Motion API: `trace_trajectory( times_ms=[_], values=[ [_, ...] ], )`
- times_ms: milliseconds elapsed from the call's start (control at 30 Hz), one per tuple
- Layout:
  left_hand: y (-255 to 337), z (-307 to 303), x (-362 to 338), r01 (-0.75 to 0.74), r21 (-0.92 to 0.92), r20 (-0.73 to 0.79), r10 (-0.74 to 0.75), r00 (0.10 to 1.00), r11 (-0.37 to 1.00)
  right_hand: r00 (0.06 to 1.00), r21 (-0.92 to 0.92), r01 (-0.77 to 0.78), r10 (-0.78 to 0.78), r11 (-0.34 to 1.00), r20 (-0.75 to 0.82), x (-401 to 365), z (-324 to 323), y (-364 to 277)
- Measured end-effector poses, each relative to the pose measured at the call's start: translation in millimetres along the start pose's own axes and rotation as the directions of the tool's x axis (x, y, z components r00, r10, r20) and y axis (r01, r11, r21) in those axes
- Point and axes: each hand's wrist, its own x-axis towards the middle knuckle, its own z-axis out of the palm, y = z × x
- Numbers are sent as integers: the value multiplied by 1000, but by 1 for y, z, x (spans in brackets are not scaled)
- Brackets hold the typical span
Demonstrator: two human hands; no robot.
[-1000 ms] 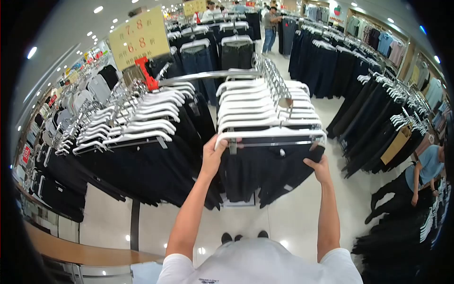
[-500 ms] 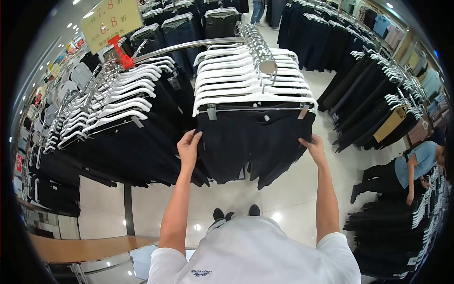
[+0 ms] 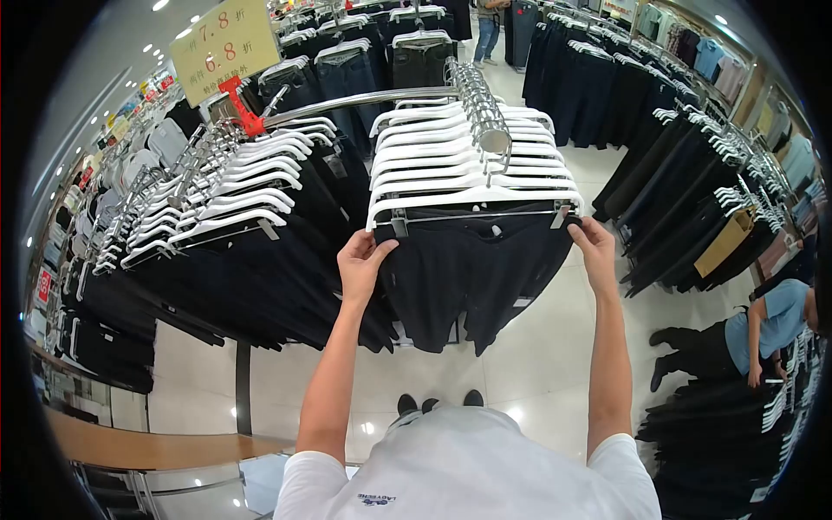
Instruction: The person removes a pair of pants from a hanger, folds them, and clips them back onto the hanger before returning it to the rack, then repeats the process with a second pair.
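Observation:
Black trousers hang by two clips from the front white hanger on a chrome rail. My left hand pinches their upper left edge, just below the left clip. At the upper right edge, my right hand is closed on the same trousers beside the right clip. Between the hands the waistband is spread wide, with a small pale tag at its middle. Several more white hangers are lined up close behind.
To the left, dark trousers hang on another arm of the rack, below a yellow price sign. A person in a light blue shirt stands at a rack on the right. Pale tiled floor lies underneath.
Both hands have moved up the sides of the trousers, closer to the clips. The view has shifted slightly, so the rack appears lower and further right.

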Motion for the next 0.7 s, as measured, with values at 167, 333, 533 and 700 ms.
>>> trace_trajectory(
  times_ms=[167, 333, 533, 700],
  values=[
    [9, 4, 2, 13, 24, -34, -12, 999, 1000, 1000, 70, -29, 30, 997, -11, 7, -6, 1],
    [9, 4, 1, 42, 53, -89, -37, 995, 998, 990, 126, -144, 144, 982, 6, 5, -6, 1],
    [19, 3, 1, 46, 178, -62, -35, 997, 983, 996, -87, 77, -81, 993, -47, -6, 12, -23],
    [26, 26, -5, -161, 203, -100, 184, 978, 966, 946, -411, 35, -162, 911, -281, -3, 49, -31]
  ],
)
